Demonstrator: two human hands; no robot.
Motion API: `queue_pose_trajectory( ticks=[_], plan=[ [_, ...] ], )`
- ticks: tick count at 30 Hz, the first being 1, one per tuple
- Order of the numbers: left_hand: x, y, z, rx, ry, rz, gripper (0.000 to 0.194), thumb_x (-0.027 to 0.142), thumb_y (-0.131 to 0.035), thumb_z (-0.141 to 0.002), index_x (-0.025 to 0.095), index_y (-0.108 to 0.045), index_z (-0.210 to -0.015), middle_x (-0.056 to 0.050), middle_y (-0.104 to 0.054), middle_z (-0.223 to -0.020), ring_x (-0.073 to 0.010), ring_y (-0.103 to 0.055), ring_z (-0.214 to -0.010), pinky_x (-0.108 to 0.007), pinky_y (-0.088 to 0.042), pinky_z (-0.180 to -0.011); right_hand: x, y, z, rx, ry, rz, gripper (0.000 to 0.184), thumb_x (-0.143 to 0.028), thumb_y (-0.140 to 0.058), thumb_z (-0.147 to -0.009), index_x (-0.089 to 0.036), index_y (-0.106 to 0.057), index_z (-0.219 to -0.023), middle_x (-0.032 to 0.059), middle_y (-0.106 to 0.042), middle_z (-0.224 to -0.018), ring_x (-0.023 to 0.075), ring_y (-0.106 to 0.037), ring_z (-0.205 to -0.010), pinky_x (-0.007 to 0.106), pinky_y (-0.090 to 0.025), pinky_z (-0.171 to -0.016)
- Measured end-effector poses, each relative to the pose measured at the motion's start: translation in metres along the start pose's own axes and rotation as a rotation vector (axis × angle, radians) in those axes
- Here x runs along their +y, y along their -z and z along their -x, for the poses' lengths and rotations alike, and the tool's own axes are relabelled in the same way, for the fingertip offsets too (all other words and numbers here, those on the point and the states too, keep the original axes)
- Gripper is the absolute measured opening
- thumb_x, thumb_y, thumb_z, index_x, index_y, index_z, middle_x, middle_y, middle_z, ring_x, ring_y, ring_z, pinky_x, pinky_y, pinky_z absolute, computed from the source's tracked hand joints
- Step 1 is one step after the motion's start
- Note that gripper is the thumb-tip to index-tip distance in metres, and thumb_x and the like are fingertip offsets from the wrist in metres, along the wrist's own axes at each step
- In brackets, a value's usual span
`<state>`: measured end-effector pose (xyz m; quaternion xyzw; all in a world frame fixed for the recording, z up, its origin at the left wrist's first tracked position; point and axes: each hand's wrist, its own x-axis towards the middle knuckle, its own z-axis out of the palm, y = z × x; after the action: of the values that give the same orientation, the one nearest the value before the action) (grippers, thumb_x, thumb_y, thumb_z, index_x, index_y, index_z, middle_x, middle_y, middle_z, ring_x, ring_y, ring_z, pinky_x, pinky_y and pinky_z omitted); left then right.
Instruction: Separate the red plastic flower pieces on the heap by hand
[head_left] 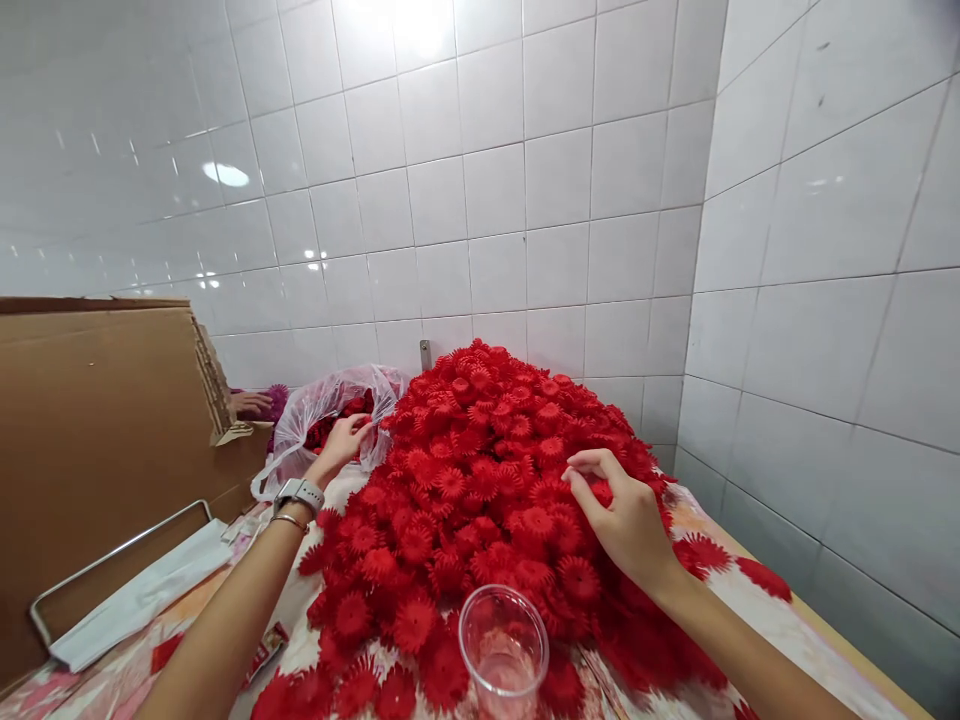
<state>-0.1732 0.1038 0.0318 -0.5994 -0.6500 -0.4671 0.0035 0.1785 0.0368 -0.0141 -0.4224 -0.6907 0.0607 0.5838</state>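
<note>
My left hand (345,447), with a watch on its wrist, reaches over the mouth of a clear plastic bag (289,440) that holds dark and red pieces. Its fingers are stretched out toward the left side of a big heap of red artificial flower heads (480,470). On the heap's right side is my right hand (622,510), thumb and forefinger brought together in a pinch. Anything small between those fingertips cannot be made out against the red. A clear plastic cup (504,650) stands at the heap's near edge.
A large cardboard box (97,450) stands at the left, with a white flat piece (142,600) and a metal bar (112,555) before it. Another person's hand (249,403) shows behind the box, near a purple flower (277,400). White tiled walls (495,200) close off the back and right.
</note>
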Motion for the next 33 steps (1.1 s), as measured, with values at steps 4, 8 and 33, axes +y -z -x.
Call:
queue_pose_trajectory(
  ticks=[4,8,33],
  plan=[
    [0.053,-0.022,0.026,-0.037,0.03,0.426,0.032,0.035,-0.034,-0.088,0.012,-0.056,-0.084,-0.005,-0.062,-0.068,-0.0108,-0.058,-0.057,-0.024,-0.047,-0.058,0.002,-0.001,0.001,-0.009,0.028,-0.022,0.009,-0.027,-0.043,-0.076,-0.021,-0.049,-0.079,0.004,-0.064,-0.073,0.0199,-0.063,-0.068,0.031,-0.048,-0.067],
    [0.097,-0.039,0.055,-0.024,0.044,0.712,0.043,0.045,-0.025,-0.086,0.014,-0.055,-0.08,0.003,-0.049,-0.051,-0.0082,-0.046,-0.04,-0.02,-0.039,-0.043,0.006,-0.002,0.002,-0.026,0.065,-0.006,0.006,-0.025,-0.043,-0.076,-0.022,-0.048,-0.078,0.0036,-0.063,-0.071,0.0196,-0.062,-0.067,0.032,-0.048,-0.066],
    [0.102,-0.034,0.083,-0.071,0.234,1.247,0.022,0.029,-0.045,-0.084,0.015,-0.058,-0.072,-0.005,-0.063,-0.071,-0.0094,-0.055,-0.056,-0.021,-0.046,-0.052,0.009,-0.006,0.006,-0.054,0.128,0.059,0.008,-0.022,-0.041,-0.077,-0.022,-0.049,-0.078,0.0038,-0.063,-0.072,0.0202,-0.061,-0.07,0.033,-0.048,-0.068]
  ],
)
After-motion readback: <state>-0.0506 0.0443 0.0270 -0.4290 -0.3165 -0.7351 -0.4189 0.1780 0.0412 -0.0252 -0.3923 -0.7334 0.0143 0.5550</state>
